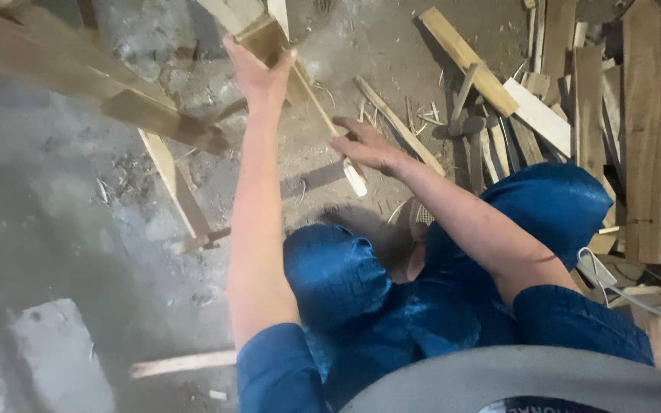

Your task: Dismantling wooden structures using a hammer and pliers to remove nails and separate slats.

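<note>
My left hand (pixel 258 75) reaches far forward and grips the end of a thick wooden board (pixel 262 30) that is part of a rough frame of planks (pixel 139 111). My right hand (pixel 369 147) holds a thin pale wooden stick (pixel 338 145) that slants from the board down toward the floor. Both arms stretch out over my knees, which are covered by blue cloth (pixel 346 275). I appear to be squatting on a dusty concrete floor (pixel 55 199).
A heap of cut wooden boards and offcuts (pixel 613 115) lies at the right. A hammer (pixel 464 115) rests among them. Wood shavings are scattered on the floor. A loose slat (pixel 181 363) lies at the lower left, beside a concrete block (pixel 55 359).
</note>
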